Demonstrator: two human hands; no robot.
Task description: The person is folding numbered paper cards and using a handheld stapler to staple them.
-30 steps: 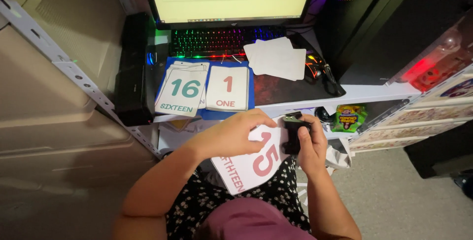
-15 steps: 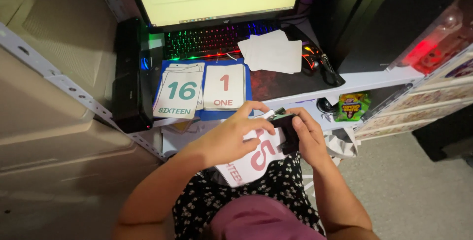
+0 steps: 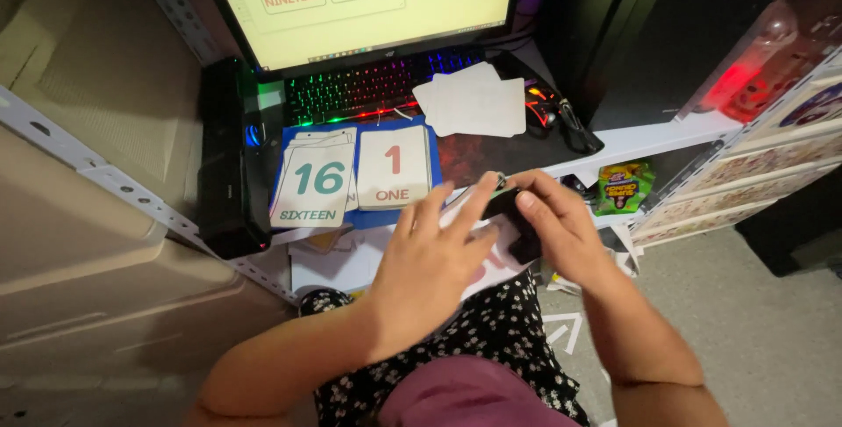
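My right hand (image 3: pixel 561 230) grips a small black hand tool (image 3: pixel 519 227) just below the desk's front edge. My left hand (image 3: pixel 430 265) lies over a white flash card (image 3: pixel 488 269) with a red number, holding it against my lap. Its fingertips reach up to the top of the black tool. The card is mostly hidden under both hands, and its edge sits at the tool. On the desk beyond, a blue mat (image 3: pixel 438 133) carries a card stack topped by a teal number (image 3: pixel 316 186) and another topped by a red number (image 3: pixel 393 168).
Blank white cards (image 3: pixel 474 103) lie near a rainbow-lit keyboard (image 3: pixel 368 85) under a bright monitor (image 3: pixel 368 2). A black speaker (image 3: pixel 224 173) stands at the left. A green snack packet (image 3: pixel 623 186) sits under the desk edge on the right, with a shelf unit (image 3: pixel 772 146) beyond it.
Both hands have moved closer together and up toward the desk edge. My left hand now covers most of the red-numbered card, which showed plainly before.
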